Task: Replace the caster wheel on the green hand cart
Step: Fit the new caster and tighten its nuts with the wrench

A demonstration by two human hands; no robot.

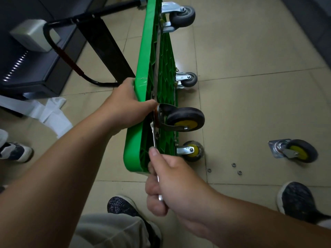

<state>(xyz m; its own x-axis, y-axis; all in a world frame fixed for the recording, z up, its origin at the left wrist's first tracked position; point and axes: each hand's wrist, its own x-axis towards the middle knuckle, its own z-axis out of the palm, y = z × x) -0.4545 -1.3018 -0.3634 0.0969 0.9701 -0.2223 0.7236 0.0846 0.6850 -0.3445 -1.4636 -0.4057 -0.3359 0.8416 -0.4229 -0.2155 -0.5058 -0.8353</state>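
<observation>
Beige tiled floor: green hand cart tipped on edge, left hand gripping its rim beside mounted yellow-hubbed caster, right hand clenched round wrench at caster plate; spare caster, washers lying loose right of cart.

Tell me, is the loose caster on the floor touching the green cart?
Apart. The head view shows bare floor tile between the loose caster and the green cart.

Right of the upended green cart we find open tiled floor, interrupted by a loose caster and three small metal rings; mounted casters jut into this passage. Left, the handle and dark furniture crowd the deck.
</observation>
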